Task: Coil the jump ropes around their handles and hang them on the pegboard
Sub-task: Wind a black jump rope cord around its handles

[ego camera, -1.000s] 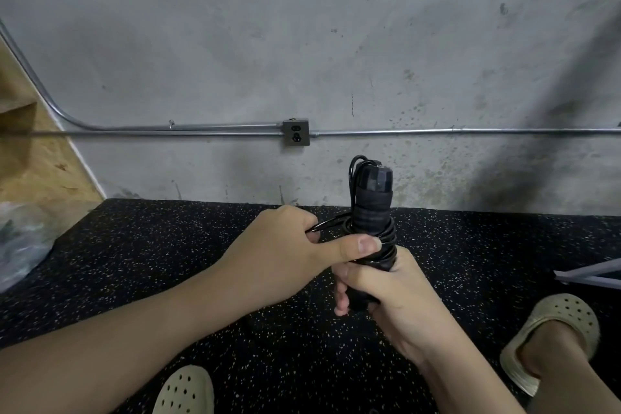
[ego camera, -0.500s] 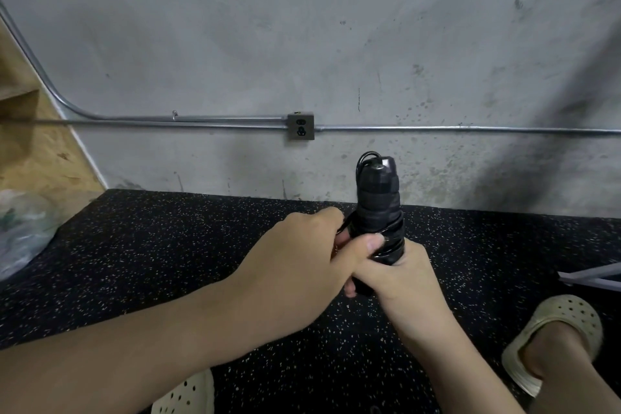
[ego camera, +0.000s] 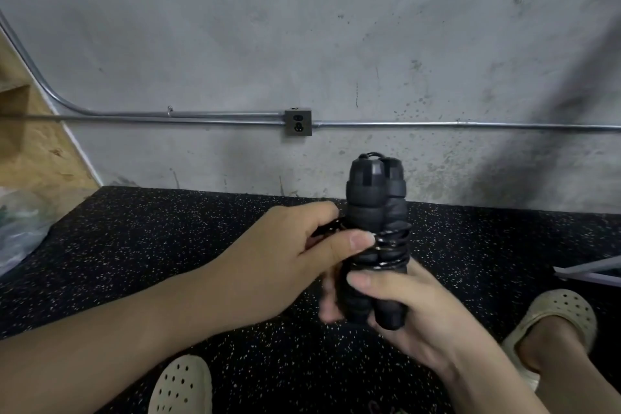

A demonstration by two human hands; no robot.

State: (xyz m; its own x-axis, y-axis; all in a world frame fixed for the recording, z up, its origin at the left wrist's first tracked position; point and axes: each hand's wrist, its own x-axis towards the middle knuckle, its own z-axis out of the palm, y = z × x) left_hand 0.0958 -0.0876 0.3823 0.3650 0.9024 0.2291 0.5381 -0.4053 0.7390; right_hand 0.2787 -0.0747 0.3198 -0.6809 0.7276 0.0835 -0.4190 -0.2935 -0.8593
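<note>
Two black jump rope handles (ego camera: pixel 373 202) stand upright side by side in front of me, with the black rope (ego camera: pixel 391 250) coiled in several turns round their middle. My right hand (ego camera: pixel 410 309) grips the lower part of the handles, thumb across the front. My left hand (ego camera: pixel 289 255) pinches the rope end just left of the handles, its thumb tip pressing against the coil. No pegboard is in view.
Black speckled rubber floor (ego camera: pixel 168 245) runs to a grey concrete wall (ego camera: pixel 302 27) with a metal conduit and an outlet box (ego camera: pixel 298 122). A wooden board (ego camera: pixel 30 144) and a plastic bag (ego camera: pixel 16 232) lie at the left. My two sandalled feet (ego camera: pixel 554 323) show below. A grey bar (ego camera: pixel 591 270) lies at the right.
The handles have turned so both show side by side. My right thumb has come across their front. My left hand stays pinching the rope beside the coil.
</note>
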